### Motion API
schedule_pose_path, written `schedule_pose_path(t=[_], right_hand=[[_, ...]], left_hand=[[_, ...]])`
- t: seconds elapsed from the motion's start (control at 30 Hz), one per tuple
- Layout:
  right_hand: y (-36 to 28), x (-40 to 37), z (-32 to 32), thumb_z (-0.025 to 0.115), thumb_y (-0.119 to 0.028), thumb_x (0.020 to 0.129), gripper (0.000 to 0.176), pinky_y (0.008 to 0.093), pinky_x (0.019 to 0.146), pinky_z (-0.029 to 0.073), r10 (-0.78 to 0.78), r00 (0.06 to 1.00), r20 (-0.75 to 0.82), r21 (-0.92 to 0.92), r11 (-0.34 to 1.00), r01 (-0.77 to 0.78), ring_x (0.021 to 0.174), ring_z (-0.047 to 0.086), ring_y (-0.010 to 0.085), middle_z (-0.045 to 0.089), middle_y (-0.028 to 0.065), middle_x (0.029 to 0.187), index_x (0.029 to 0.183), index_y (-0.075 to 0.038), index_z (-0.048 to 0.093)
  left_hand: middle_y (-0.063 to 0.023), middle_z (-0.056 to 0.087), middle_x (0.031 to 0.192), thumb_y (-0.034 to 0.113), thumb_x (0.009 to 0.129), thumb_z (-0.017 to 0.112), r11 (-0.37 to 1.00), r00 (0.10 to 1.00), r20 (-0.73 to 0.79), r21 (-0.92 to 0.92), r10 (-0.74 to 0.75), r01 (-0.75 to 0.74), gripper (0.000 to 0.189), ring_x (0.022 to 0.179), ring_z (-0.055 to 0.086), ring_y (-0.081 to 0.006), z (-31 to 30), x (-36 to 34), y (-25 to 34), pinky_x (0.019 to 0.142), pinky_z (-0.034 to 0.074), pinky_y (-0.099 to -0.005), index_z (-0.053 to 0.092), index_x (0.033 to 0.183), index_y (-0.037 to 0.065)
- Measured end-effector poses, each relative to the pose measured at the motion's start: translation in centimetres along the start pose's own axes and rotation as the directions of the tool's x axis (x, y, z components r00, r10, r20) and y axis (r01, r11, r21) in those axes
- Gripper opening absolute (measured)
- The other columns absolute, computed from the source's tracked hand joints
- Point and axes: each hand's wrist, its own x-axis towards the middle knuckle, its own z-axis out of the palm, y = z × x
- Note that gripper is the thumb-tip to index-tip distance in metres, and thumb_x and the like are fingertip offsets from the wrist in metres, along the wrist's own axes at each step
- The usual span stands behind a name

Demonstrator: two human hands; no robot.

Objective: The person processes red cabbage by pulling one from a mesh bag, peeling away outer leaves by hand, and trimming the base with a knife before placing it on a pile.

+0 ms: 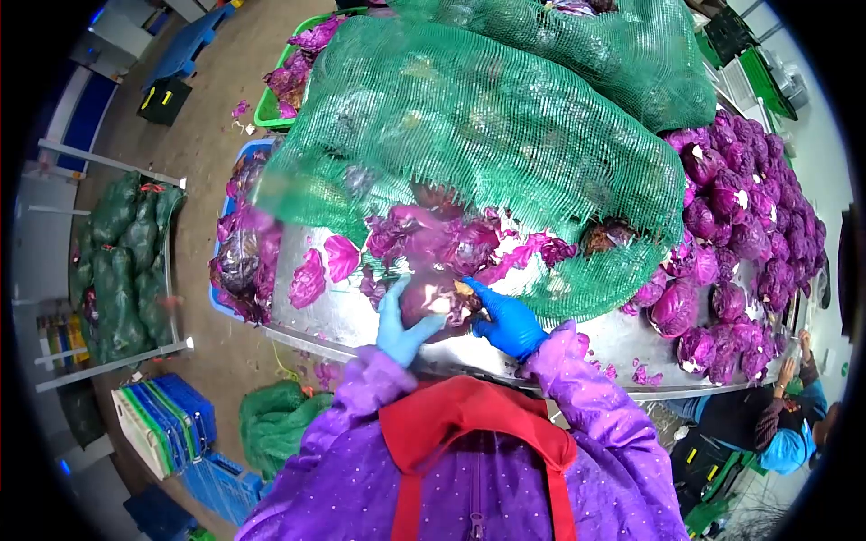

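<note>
A red cabbage is between my two gloved hands, over the near edge of the metal table. My left hand, in a light blue glove, grips its left and near side. On its right side, my right hand, in a darker blue glove, closes at the brownish, ragged outer leaves; a small yellowish bit by the fingertips is too small to name. Loose purple leaves lie just beyond the hands. Behind them spreads a large green mesh sack of cabbages, its mouth towards me.
A blue crate of leaves stands at the left, with a green crate behind it. Many red cabbages are piled on the right. Another person works at the lower right. Filled sacks sit on a rack at far left.
</note>
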Motion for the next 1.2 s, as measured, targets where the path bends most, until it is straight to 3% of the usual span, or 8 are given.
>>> schedule_pose_path(t=[0.03, 0.13, 0.17, 0.2, 0.3, 0.43, 0.57, 1.2], right_hand=[[0.0, 0.1, 0.5, 0.064, -0.005, 0.076, 0.078, 0.0361, 0.069, 0.051, 0.011, 1.0, 0.017, -0.018, 1.0, -0.01, 0.083, 0.065, 0.0248, 0.064, 0.0164, 0.095, 0.143, -0.018, 0.026], [1.3, 0.5, 1.5, 0.065, -0.009, 0.078, 0.062, 0.0296, 0.053, 0.049, 0.224, 0.973, 0.05, 0.666, 0.719, -0.2, 0.064, 0.063, 0.0175, 0.065, 0.0134, 0.084, 0.135, -0.009, 0.04], [1.3, 0.4, 0.1, 0.067, -0.011, 0.077, 0.054, 0.023, 0.035, 0.032, 0.412, 0.891, 0.191, 0.657, 0.621, -0.428, 0.044, 0.046, 0.0093, 0.061, 0.006, 0.079, 0.128, -0.014, 0.047], [5.1, 1.2, 1.3, 0.067, -0.012, 0.078, 0.036, 0.0248, 0.034, 0.033, 0.384, 0.917, 0.107, 0.727, 0.599, -0.336, 0.038, 0.043, 0.0109, 0.062, 0.0056, 0.077, 0.112, -0.008, 0.054], [3.0, 0.1, 0.2, 0.067, -0.018, 0.081, 0.033, 0.0244, 0.037, 0.036, 0.467, 0.874, 0.133, 0.642, 0.631, -0.435, 0.046, 0.05, 0.0108, 0.064, 0.0066, 0.083, 0.109, -0.006, 0.055], [0.8, -1.6, -0.1, 0.063, -0.025, 0.086, 0.049, 0.0276, 0.072, 0.049, 0.169, 0.984, -0.063, 0.563, 0.82, -0.104, 0.091, 0.062, 0.0142, 0.064, 0.0117, 0.105, 0.125, -0.002, 0.047], [-1.4, -1.3, 0.4, 0.052, -0.034, 0.092, 0.061, 0.0383, 0.09, 0.043, 0.04, 0.988, -0.151, 0.29, 0.957, 0.006, 0.11, 0.055, 0.0349, 0.05, 0.0263, 0.126, 0.139, -0.001, 0.03], [-0.9, -1.3, 1.6, 0.046, -0.033, 0.095, 0.059, 0.0404, 0.085, 0.045, 0.105, 0.994, -0.022, 0.332, 0.939, -0.092, 0.103, 0.058, 0.0363, 0.055, 0.0288, 0.115, 0.14, 0.0, 0.025]], left_hand=[[-0.0157, 0.039, 0.128, 0.018, 0.068, 0.079, 0.998, 0.996, -0.082, 0.056, -0.019, 0.024, 0.083, 0.12, 0.039, -0.0249, 0.9, 0.0, 1.2, 0.104, 0.032, -0.0369, 0.031, 0.134, 0.002], [-0.0134, 0.04, 0.124, 0.018, 0.065, 0.081, 0.999, 0.984, -0.175, -0.023, -0.026, 0.022, 0.079, 0.116, 0.043, -0.024, 1.8, 0.6, 0.7, 0.102, 0.034, -0.0365, 0.036, 0.129, 0.002], [-0.0132, 0.039, 0.125, 0.018, 0.065, 0.082, 0.997, 0.988, -0.151, -0.066, -0.036, 0.027, 0.08, 0.116, 0.042, -0.0243, 1.6, 0.8, -0.2, 0.102, 0.034, -0.0365, 0.036, 0.129, 0.002], [-0.0131, 0.039, 0.125, 0.017, 0.064, 0.082, 0.993, 0.99, -0.133, -0.114, -0.045, 0.03, 0.081, 0.116, 0.042, -0.0246, 1.5, 0.8, -0.5, 0.102, 0.034, -0.0364, 0.036, 0.129, 0.003], [-0.013, 0.038, 0.122, 0.022, 0.062, 0.084, 0.999, 0.988, -0.153, 0.034, 0.025, -0.02, 0.083, 0.114, 0.041, -0.0248, 1.6, 0.6, -0.8, 0.101, 0.035, -0.0369, 0.036, 0.128, 0.006], [-0.0136, 0.037, 0.126, 0.02, 0.064, 0.083, 0.955, 0.983, -0.159, -0.293, -0.096, 0.046, 0.085, 0.116, 0.041, -0.0238, 2.0, 0.5, -1.2, 0.1, 0.036, -0.0358, 0.032, 0.131, 0.005], [-0.0152, 0.04, 0.126, 0.013, 0.064, 0.083, 0.949, 0.986, -0.137, -0.311, -0.099, 0.052, 0.089, 0.114, 0.046, -0.0237, 2.1, 0.1, 0.0, 0.097, 0.041, -0.0341, 0.028, 0.132, 0.001], [-0.0161, 0.04, 0.125, 0.017, 0.063, 0.084, 1.0, 0.993, -0.121, -0.016, 0.001, -0.003, 0.093, 0.114, 0.046, -0.0235, 2.7, 0.0, -1.2, 0.098, 0.04, -0.0356, 0.025, 0.132, -0.001]])
